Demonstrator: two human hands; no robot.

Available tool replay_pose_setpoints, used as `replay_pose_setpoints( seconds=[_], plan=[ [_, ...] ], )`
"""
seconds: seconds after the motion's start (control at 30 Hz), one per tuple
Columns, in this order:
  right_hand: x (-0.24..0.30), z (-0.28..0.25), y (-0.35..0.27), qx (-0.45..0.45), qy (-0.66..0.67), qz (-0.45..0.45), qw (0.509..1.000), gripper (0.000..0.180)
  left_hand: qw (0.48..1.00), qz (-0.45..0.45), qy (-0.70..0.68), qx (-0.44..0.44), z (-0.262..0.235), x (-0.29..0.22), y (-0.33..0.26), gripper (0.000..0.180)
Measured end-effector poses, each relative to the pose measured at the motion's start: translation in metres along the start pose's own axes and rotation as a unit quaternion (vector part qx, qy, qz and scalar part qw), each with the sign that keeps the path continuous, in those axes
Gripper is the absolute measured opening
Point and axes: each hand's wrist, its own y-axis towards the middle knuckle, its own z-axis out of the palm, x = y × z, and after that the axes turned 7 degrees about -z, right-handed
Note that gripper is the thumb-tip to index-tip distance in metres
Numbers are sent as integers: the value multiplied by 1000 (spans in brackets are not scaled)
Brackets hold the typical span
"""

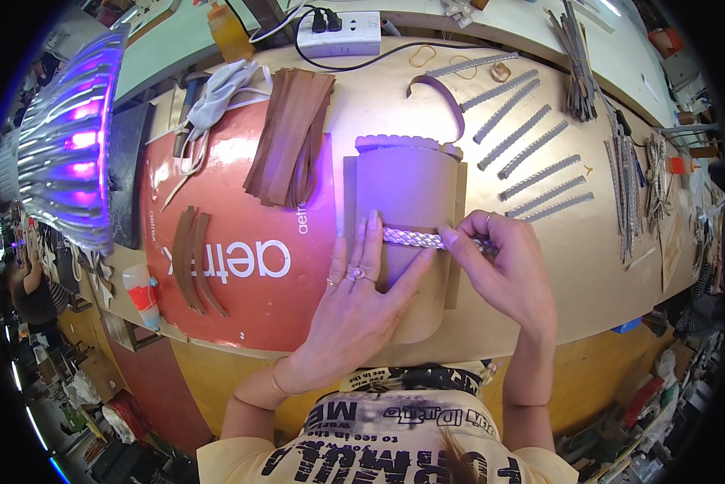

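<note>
A braided light-coloured strip (411, 237) lies across a tan, curved piece (407, 189) that looks like card or leather and has a scalloped far edge. My left hand (361, 298) rests flat on the piece with fingers stretched, its fingertips touching the strip's left end. At the other end, my right hand (495, 250) pinches the braid between thumb and fingers near the piece's right edge. Several grey braided strips (524, 129) are laid out in a fan on the right, beyond my right hand. A curled brown strip (453, 101) stands just past the scalloped edge.
Brown strips (290, 137) lie bundled on a red board (241, 282), with two curved strips (191, 262) nearer me. A small bottle (141, 297) stands at the left edge. A ribbed lamp (72, 141) looms at left. A power strip (338, 34) and cable lie at the back.
</note>
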Motion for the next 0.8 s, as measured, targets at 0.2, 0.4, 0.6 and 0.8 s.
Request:
replay_pose_setpoints(
  seconds=[0.2, 0.4, 0.6, 0.8],
  plan=[
    [4, -6, 4, 20, -31, -5, 999, 31, 1000, 13, 21, -18, 2, -1, 2, 66],
    [9, -4, 3, -2, -46, -30, 998, 28, 999, -3, 47, -6, -2, -6, 2, 64],
    [31, -7, 3, -27, -83, -116, 989, 21, 998, -33, 47, -23, -1, -17, 6, 58],
    [46, -4, 12, -36, -95, -185, 977, 19, 999, -40, 6, -20, -1, -16, 7, 55]
  ],
)
